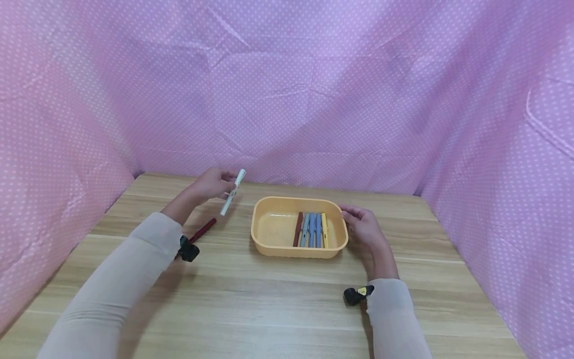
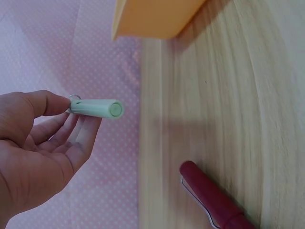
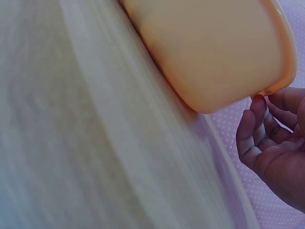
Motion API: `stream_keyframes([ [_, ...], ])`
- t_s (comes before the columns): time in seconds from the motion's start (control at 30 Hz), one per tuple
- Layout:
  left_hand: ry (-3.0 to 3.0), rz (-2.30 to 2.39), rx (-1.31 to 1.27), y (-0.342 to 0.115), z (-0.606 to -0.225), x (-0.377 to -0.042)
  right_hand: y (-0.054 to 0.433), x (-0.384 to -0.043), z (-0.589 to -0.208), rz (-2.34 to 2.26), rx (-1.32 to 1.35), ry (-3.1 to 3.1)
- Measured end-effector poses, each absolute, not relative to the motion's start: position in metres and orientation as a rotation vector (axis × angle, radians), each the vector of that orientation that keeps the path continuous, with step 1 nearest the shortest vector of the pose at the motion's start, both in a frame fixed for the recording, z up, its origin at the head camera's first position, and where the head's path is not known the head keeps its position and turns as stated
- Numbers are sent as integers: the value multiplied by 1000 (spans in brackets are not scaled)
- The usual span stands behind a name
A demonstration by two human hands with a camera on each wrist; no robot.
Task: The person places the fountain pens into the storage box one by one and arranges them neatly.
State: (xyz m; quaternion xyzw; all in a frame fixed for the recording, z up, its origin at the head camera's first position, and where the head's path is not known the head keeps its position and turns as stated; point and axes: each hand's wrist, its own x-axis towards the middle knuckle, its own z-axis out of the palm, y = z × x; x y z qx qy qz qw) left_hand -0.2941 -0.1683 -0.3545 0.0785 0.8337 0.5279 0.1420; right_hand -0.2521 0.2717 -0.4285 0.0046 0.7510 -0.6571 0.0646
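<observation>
My left hand (image 1: pixel 214 184) pinches a pale mint-white capped pen (image 1: pixel 233 192) between thumb and fingers, above the table left of a yellow plastic bin. In the left wrist view, the pen's round end (image 2: pixel 116 109) faces the camera. Below that hand a dark red pen (image 1: pixel 204 230) with a metal clip lies on the table. At the right end of the yellow bin (image 1: pixel 273 198), my right hand (image 1: pixel 365 227) grips the rim with its fingertips. Inside the bin's right half, several pens stand side by side: a dark red pen (image 1: pixel 298 230), blue-toned ones and a yellow pen (image 1: pixel 325 230).
The wood-grain table (image 1: pixel 251 309) reaches back to a pink dotted cloth (image 1: pixel 287 99), which hangs behind it and along both sides. A small black camera (image 1: pixel 189 250) sits on the left wrist, another camera (image 1: pixel 354 296) on the right.
</observation>
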Motion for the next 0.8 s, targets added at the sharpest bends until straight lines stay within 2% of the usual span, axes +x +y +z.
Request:
stream_keyframes([
  [0.8,2283,1661,161,-135,-341,-295,272,-253,-428,-1920,20,2316],
])
